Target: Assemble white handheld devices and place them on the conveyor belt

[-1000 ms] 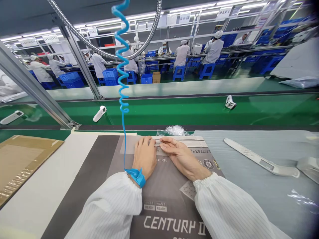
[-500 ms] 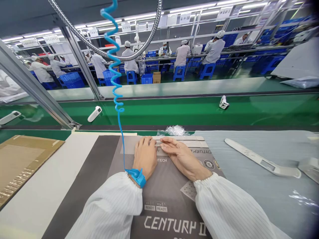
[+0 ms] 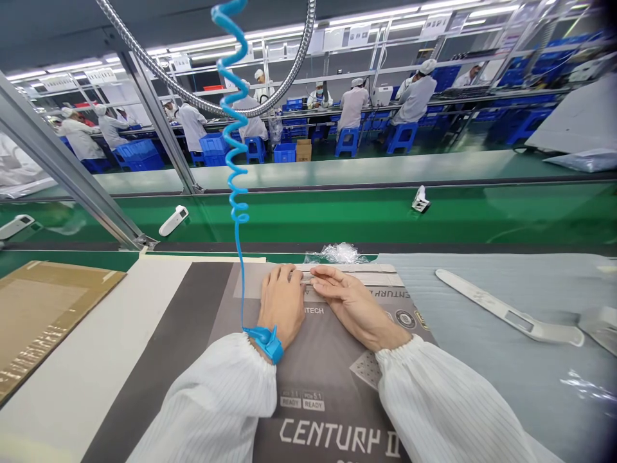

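In the head view, a dark grey printed cardboard box lettered CENTURY II lies flat in front of me. My left hand rests palm down near its far edge, fingers stretched out over the surface. A blue wrist strap circles that wrist. Close beside it, my right hand is turned on its side with thumb and fingers brought together over the pale strips along the far edge. Whatever its fingertips pinch, if anything, is too small to make out.
A blue coiled cord hangs down to the wrist strap. Crumpled clear plastic lies beyond the box. Brown cardboard is at left, a long white plastic part at right. White devices sit on the green belt.
The coiled cord has swung to the right. White devices on the green belt have shifted left. Both hands stay almost where they were.
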Demonstrator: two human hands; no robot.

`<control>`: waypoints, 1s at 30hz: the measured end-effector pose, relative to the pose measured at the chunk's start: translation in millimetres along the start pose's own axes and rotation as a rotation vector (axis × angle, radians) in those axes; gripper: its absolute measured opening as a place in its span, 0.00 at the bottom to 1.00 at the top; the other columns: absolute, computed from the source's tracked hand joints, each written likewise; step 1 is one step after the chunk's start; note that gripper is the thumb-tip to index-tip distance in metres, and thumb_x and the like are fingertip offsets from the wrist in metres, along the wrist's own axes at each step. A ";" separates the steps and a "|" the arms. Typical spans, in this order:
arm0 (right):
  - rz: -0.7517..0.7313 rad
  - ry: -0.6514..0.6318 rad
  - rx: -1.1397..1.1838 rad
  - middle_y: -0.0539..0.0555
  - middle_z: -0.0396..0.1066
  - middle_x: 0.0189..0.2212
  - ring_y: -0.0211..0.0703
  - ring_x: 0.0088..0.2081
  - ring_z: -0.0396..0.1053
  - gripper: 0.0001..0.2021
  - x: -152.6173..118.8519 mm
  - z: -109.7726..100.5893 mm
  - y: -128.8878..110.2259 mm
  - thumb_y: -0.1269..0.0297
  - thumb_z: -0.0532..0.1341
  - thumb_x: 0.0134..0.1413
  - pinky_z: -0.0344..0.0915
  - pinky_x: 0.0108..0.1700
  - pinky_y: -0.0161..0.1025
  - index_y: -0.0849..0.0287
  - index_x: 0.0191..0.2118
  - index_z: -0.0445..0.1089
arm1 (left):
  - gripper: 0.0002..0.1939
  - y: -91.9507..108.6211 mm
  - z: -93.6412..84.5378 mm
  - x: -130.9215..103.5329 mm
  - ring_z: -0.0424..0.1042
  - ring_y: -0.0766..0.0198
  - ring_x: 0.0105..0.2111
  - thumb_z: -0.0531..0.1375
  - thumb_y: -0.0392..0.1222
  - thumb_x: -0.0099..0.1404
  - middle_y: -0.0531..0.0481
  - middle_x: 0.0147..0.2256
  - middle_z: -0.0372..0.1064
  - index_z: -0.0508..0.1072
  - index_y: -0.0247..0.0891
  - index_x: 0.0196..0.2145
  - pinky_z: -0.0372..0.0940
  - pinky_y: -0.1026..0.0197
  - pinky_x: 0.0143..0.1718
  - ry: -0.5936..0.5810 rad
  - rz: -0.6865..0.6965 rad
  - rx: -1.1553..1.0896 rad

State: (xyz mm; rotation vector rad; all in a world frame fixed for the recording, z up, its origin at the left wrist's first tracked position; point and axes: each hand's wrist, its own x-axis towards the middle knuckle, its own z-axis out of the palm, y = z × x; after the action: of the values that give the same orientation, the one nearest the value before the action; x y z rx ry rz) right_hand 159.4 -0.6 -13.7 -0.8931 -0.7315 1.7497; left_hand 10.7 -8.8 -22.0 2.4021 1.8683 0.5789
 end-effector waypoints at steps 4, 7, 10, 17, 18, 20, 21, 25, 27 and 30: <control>-0.002 0.002 -0.002 0.50 0.73 0.37 0.37 0.42 0.70 0.16 -0.2 0.5 -0.4 0.73 0.73 0.37 0.60 0.57 0.38 0.57 0.36 0.75 | 0.10 0.0 0.0 0.0 0.62 0.54 0.56 0.50 0.38 0.72 0.44 0.54 0.66 0.68 0.38 0.46 0.60 0.50 0.53 0.000 0.007 -0.003; -0.001 -0.001 -0.005 0.50 0.73 0.36 0.37 0.42 0.70 0.15 -0.6 0.4 0.0 0.73 0.73 0.37 0.61 0.57 0.38 0.58 0.36 0.75 | 0.09 0.3 -0.6 -0.2 0.62 0.54 0.56 0.50 0.37 0.72 0.44 0.54 0.66 0.68 0.39 0.46 0.60 0.50 0.53 0.002 0.007 -0.001; 0.000 -0.001 -0.008 0.50 0.73 0.36 0.38 0.42 0.70 0.15 -1.1 0.7 -0.1 0.73 0.73 0.37 0.61 0.57 0.39 0.58 0.36 0.75 | 0.10 0.5 -1.1 -0.5 0.62 0.54 0.55 0.50 0.38 0.72 0.44 0.54 0.66 0.68 0.39 0.46 0.60 0.50 0.53 0.004 0.003 0.002; -0.007 0.002 -0.015 0.50 0.73 0.37 0.38 0.42 0.70 0.16 0.5 0.8 -0.3 0.73 0.74 0.36 0.61 0.57 0.39 0.57 0.36 0.74 | 0.10 -0.4 0.0 0.1 0.62 0.54 0.55 0.50 0.37 0.72 0.43 0.54 0.66 0.68 0.38 0.47 0.60 0.50 0.53 -0.014 0.003 0.005; -0.006 0.001 -0.015 0.50 0.73 0.37 0.38 0.42 0.70 0.17 0.7 0.6 -0.2 0.73 0.74 0.36 0.62 0.57 0.39 0.57 0.36 0.74 | 0.10 -0.4 0.2 0.3 0.62 0.54 0.55 0.50 0.37 0.72 0.43 0.54 0.66 0.68 0.38 0.47 0.60 0.50 0.53 -0.013 0.001 0.004; -0.006 0.001 -0.017 0.50 0.73 0.37 0.38 0.42 0.70 0.16 0.8 0.3 0.0 0.73 0.73 0.36 0.62 0.57 0.39 0.57 0.36 0.74 | 0.10 -0.4 0.4 0.4 0.62 0.53 0.55 0.50 0.37 0.72 0.43 0.54 0.66 0.69 0.38 0.47 0.60 0.50 0.53 -0.013 0.000 0.003; -0.008 0.001 -0.018 0.50 0.73 0.37 0.38 0.42 0.70 0.16 0.8 0.1 0.1 0.73 0.73 0.36 0.62 0.56 0.39 0.57 0.36 0.74 | 0.10 -0.4 0.4 0.5 0.62 0.53 0.55 0.50 0.37 0.72 0.43 0.54 0.66 0.69 0.38 0.47 0.60 0.49 0.53 -0.012 0.001 0.002; -0.009 0.000 -0.024 0.50 0.73 0.37 0.38 0.42 0.70 0.15 0.5 -0.2 -0.1 0.73 0.73 0.37 0.62 0.56 0.39 0.57 0.36 0.74 | 0.10 -0.3 -0.2 0.8 0.62 0.53 0.56 0.50 0.37 0.72 0.43 0.55 0.66 0.68 0.38 0.47 0.59 0.50 0.53 -0.013 0.005 -0.002; -0.006 -0.001 -0.013 0.50 0.73 0.37 0.37 0.42 0.70 0.16 0.5 -0.3 -0.2 0.73 0.73 0.37 0.62 0.56 0.38 0.57 0.36 0.74 | 0.10 -0.3 -0.7 0.8 0.62 0.53 0.56 0.50 0.37 0.72 0.43 0.54 0.66 0.68 0.38 0.47 0.60 0.50 0.53 -0.011 0.005 -0.001; -0.001 -0.003 -0.003 0.50 0.73 0.37 0.37 0.41 0.70 0.15 0.7 -0.4 -0.2 0.73 0.73 0.37 0.61 0.57 0.38 0.57 0.35 0.74 | 0.10 -0.2 -1.0 0.5 0.62 0.54 0.55 0.50 0.37 0.72 0.43 0.54 0.66 0.68 0.38 0.46 0.60 0.50 0.53 -0.005 0.007 -0.001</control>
State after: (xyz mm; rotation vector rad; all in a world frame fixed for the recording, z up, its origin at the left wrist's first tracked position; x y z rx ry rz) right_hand 159.7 0.2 -13.9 -0.8920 -0.7365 1.7503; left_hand 10.4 -8.5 -20.9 2.4076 1.8583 0.5736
